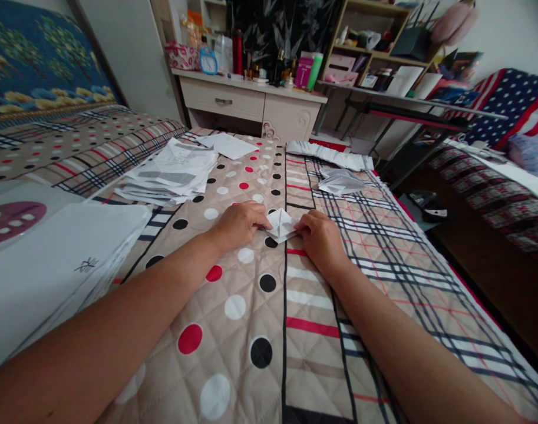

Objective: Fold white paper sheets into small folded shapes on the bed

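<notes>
A small piece of folded white paper (281,225) lies low over the quilted bedspread between my two hands. My left hand (244,224) pinches its left edge with thumb and forefinger. On the opposite side, my right hand (320,237) grips the right edge, its fingers curled in. Creases meet near the middle of the paper, forming triangular flaps. The fingertips hide both of its side edges.
A stack of printed sheets (169,171) lies ahead on the left, with a loose sheet (228,145) behind it. Large white papers (65,253) are at near left. Folded paper pieces (342,181) and a row of folded paper (328,155) lie ahead right. Beyond stands a white cabinet (224,97).
</notes>
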Tool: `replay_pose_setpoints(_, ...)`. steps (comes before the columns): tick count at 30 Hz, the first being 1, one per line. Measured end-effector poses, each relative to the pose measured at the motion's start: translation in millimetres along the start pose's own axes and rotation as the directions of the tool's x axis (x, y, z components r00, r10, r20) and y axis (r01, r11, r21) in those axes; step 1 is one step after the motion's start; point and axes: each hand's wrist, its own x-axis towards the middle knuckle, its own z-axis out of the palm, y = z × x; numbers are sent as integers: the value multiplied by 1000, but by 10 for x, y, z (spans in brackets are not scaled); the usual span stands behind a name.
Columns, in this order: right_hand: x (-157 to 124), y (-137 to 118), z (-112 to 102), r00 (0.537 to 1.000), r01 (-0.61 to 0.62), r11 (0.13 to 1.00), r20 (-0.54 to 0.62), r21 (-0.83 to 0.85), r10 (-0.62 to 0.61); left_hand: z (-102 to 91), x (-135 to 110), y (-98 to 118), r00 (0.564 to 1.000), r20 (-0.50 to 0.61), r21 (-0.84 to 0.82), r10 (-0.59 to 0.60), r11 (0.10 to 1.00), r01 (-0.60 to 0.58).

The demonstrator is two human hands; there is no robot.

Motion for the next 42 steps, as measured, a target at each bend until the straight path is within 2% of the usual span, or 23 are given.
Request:
replay_pose_setpoints(7, 5, -8, -16, 999, 6, 1000, 41, -5, -5, -2, -7, -13, 999, 41, 91, 33, 995, -37)
replay_pose_setpoints(16, -23, -94, -98, 990, -31, 983, 130, -181, 55, -32, 16, 4, 993, 112, 119, 29, 992, -42)
replay_pose_setpoints(20, -21, -194, -133, 980, -102, 968, 144, -230, 138, -34, 15, 21, 993, 114, 119, 14, 993, -27)
replay_pose_setpoints(26, 10, -261, -131, 963, -234, 952, 89, -199, 255, -28, 7, 38, 991, 133, 162, 25, 986, -47)
replay_pose_setpoints(30, 18, -204, -91, 961, -251, 950, 71, -184, 268, -16, -5, 42, 996, 93, 147, 13, 989, -27)
replay_pose_setpoints(36, 16, -142, -68, 954, -273, 948, 82, -162, 289, -15, -10, 58, 998, -18, 129, -67, 989, 69)
replay_pose_setpoints(42, 20, -107, -49, 949, -305, 945, 48, -119, 312, -22, 0, 53, 994, -34, 102, -100, 989, 103)
